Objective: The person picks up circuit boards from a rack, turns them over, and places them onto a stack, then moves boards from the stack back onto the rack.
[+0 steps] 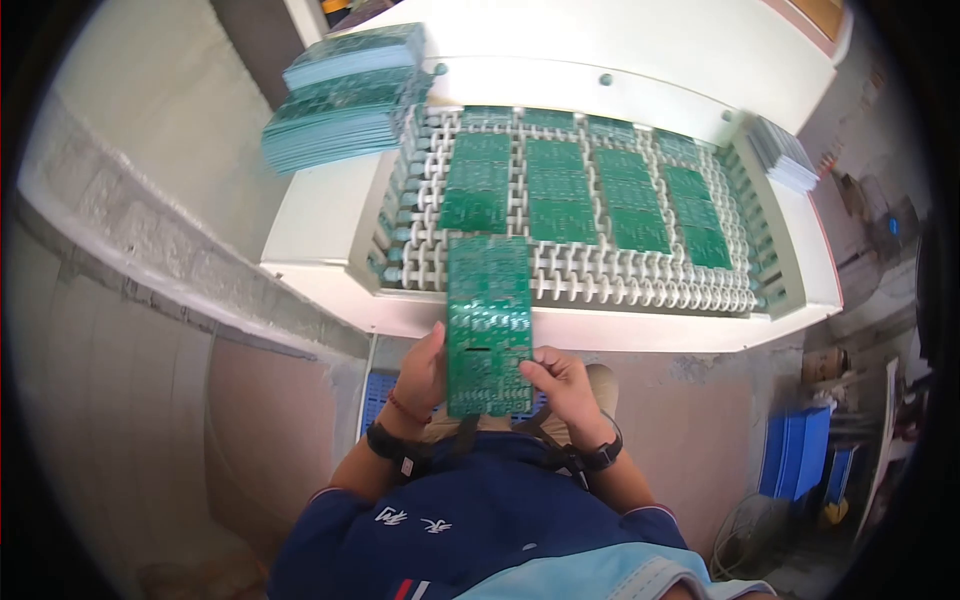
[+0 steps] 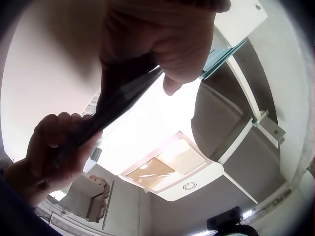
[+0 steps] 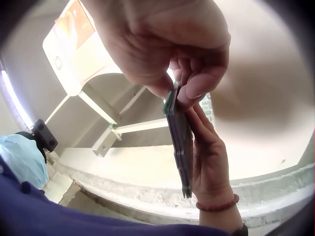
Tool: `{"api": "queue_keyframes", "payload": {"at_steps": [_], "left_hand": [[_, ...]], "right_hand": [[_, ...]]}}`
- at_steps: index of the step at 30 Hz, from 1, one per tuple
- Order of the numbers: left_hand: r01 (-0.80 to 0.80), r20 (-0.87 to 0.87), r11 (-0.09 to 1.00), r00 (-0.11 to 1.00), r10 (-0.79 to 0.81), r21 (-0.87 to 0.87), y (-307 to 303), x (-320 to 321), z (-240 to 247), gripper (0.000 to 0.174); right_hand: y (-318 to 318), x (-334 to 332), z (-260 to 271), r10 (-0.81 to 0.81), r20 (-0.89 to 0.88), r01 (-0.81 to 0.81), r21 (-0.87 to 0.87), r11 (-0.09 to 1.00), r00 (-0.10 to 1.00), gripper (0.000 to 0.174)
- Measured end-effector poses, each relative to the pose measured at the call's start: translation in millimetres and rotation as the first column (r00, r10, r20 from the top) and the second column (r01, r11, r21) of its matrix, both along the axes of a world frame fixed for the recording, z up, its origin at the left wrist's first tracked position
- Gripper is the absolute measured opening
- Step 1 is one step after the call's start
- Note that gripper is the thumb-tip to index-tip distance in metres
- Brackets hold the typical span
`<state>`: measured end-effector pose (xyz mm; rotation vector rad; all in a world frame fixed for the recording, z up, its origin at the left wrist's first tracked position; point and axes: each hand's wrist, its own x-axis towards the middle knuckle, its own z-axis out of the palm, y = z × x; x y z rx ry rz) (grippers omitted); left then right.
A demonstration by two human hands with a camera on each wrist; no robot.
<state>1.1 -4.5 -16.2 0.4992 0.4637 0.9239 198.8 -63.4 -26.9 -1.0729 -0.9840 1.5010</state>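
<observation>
Between my two hands is a thin stack of green circuit boards [image 1: 488, 330], held in front of my body at the near edge of the conveyor. My left hand [image 1: 424, 368] grips its left edge, with the fingers hidden beneath in the head view. On the opposite side, my right hand [image 1: 568, 388] pinches the edge near the lower right corner, thumb on top. The right wrist view shows the stack edge-on as layered boards [image 3: 181, 142], with my left hand [image 3: 211, 157] along its far side.
White conveyor rollers [image 1: 600, 288] carry rows of green boards [image 1: 560, 222]. Tall board stacks [image 1: 340, 130] stand on the machine's left ledge, and a smaller stack [image 1: 782, 155] on the right. Blue bins [image 1: 795, 450] are at the far right; a concrete ledge [image 1: 150, 220] runs along the left.
</observation>
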Motion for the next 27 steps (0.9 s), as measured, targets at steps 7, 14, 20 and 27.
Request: {"api": "queue_keyframes", "payload": {"at_steps": [7,14,20,27], "left_hand": [[0.229,0.081,0.968,0.972,-0.221,-0.105,-14.6,-8.8,-14.8,0.043],[0.190,0.126,0.977,0.976,-0.178,-0.091,-16.8,-24.6,-24.2,0.041],[0.127,-0.007,0.991,0.992,-0.127,-0.053,-7.9,-21.7,-28.5,0.031],[0.007,-0.166,0.998,0.986,-0.017,-0.057,-1.7,-10.4,-14.7,0.025]], "right_hand": [[6.3,0.1,-6.4,-0.058,0.016,0.059,-0.055,0.997,0.998,0.016],[4.1,-8.9,-2.1,-0.081,0.019,0.083,-0.106,0.991,0.997,0.017],[-5.3,1.9,5.2,-0.136,0.221,0.161,-0.099,0.982,0.966,0.016],[-7.0,-3.8,22.1,-0.205,0.475,0.248,-0.030,0.968,0.856,0.018]]}}
